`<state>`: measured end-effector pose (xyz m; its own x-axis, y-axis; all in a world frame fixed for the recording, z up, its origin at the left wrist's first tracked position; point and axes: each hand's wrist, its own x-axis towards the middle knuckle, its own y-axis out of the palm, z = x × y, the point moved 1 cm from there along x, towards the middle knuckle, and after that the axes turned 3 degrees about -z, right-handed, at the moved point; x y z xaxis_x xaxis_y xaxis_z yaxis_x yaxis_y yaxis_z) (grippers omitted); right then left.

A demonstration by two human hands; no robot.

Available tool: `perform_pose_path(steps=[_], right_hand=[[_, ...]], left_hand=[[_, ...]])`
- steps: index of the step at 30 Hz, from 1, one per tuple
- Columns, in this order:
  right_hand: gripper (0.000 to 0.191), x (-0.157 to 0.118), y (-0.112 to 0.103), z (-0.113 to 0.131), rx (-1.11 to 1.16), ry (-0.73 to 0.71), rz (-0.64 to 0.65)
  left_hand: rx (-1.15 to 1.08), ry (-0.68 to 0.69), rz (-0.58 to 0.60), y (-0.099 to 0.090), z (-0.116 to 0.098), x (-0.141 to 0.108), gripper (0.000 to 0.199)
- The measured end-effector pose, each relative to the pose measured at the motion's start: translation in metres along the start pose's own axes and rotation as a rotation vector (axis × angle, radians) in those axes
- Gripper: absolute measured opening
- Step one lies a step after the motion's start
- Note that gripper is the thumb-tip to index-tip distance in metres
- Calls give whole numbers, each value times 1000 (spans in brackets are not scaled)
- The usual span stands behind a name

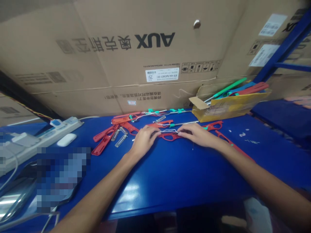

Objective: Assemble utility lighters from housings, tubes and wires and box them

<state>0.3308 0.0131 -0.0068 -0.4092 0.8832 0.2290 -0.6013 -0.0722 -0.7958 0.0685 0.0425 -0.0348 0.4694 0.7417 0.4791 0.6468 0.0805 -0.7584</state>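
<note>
Both hands meet over a red plastic lighter casing [170, 137] with a trigger loop, lying on the blue table [175, 174]. My left hand [145, 139] is closed at the casing's left end, fingertips pinching a thin white wire [168, 130]. At the other end my right hand [198, 133] pinches the same wire between thumb and fingers. Just behind lies another red casing with a metal tube [186, 123] and a green trigger piece [172, 125]. Small clear tanks [120, 141] and several red casing halves [104, 144] lie left of my left hand.
A yellow-taped carton [225, 108] holding red, green and blue lighter parts stands at the back right. Large cardboard [109, 71] walls the back. At left are a power strip [43, 137], a white case [66, 139] and a pixelated object [63, 174]. A red casing half [234, 145] lies at right.
</note>
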Motion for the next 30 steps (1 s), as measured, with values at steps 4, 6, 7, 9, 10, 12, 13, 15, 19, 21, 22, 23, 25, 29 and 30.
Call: perform_pose_path(steps=[4,6,7,9,10,12,13,15,19,21,22,23,25,29,30], right_hand=[[29,0,-1,1,-35,-7,-11],[28,-1,-1,3,-53,-18,-5],[28,-1,0,4,-61,-24,0],[27,-2,1,5,-78,-32,7],[27,-2,1,5,-84,-33,7],[28,-4,0,4,-96,-36,12],[29,-4,-1,3,-102,-41,19],[32,-6,-3,2,-104,-63,61],[44,-10,-7,3,-67,-99,184],[43,-11,-5,4,-88,-98,192],[40,-11,-4,5,-112,-91,180],[36,-10,-1,5,-140,-81,161],[32,-10,4,5,-201,-52,117],[32,-10,11,4,-280,-15,61],[32,-10,12,4,-284,-10,57]], left_hand=[[-13,36,29,-4,-1,-1,15],[-25,50,37,-5,-2,-2,17],[-29,54,34,-5,-3,-3,18],[-33,67,22,-5,-4,-4,18],[-31,78,19,-5,-5,-4,18],[-18,101,21,-5,-8,-5,18],[-10,109,23,-6,-9,-5,18],[-1,111,21,-9,-13,-5,18],[-24,108,18,-16,-19,-5,18],[-73,109,18,-19,-19,-4,19],[-100,119,18,-19,-20,-4,20],[-121,134,20,-20,-19,-4,21],[-135,170,31,-21,-19,-5,24],[-98,179,66,-20,-15,-6,27],[-85,172,75,-19,-14,-6,28]])
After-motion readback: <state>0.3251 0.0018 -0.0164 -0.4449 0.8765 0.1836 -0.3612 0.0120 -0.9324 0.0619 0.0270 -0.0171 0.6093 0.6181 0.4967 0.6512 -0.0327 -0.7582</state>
